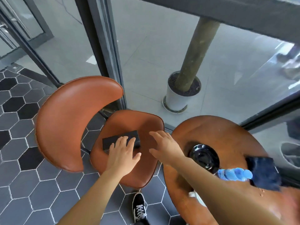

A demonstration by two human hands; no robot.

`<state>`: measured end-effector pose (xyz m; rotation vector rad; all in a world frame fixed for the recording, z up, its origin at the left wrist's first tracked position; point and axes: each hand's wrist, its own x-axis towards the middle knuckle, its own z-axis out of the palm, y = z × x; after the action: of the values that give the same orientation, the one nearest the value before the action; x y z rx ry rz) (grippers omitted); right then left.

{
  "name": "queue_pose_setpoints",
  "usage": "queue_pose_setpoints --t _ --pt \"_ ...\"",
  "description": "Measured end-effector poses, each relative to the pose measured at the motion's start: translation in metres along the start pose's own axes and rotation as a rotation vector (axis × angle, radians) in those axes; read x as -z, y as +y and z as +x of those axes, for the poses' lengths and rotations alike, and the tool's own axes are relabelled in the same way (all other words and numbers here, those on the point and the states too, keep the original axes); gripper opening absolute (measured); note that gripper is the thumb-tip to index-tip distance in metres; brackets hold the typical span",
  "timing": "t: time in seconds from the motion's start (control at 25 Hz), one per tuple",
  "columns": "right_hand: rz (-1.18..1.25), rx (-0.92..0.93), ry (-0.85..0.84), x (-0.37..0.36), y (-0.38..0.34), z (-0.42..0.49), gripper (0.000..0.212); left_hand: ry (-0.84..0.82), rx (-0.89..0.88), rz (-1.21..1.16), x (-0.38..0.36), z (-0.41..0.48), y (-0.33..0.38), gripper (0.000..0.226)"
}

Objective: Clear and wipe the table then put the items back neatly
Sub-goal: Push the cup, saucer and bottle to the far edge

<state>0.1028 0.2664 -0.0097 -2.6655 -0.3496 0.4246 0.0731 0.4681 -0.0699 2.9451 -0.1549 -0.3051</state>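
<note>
Two hands (123,153) (164,146) over one black box (121,139) on one chair (129,127).

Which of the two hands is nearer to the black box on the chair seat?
Left. The left hand lies on the black box, fingers spread; the right hand hovers open just right of it, apart.

Bare forearms, no sleeves; black sneaker (139,207), white laces.

Box (121,140) is sitting on the chair (138,172) left of the table (227,132); ashtray (203,155), bottle (234,174) and cloth (263,172) are lying on the table.
</note>
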Motion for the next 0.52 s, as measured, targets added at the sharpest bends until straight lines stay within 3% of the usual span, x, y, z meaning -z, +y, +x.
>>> queue_pose_setpoints --t 0.2,0.52 --pt "0.076 -0.123 0.164 0.029 0.038 -0.079 0.055 0.009 -0.245 0.013 -0.013 -0.025 0.065 0.066" --pt "0.226 -0.234 0.440 0.062 0.123 -0.185 0.032 -0.061 -0.354 0.013 -0.063 -0.037 0.152 0.062"
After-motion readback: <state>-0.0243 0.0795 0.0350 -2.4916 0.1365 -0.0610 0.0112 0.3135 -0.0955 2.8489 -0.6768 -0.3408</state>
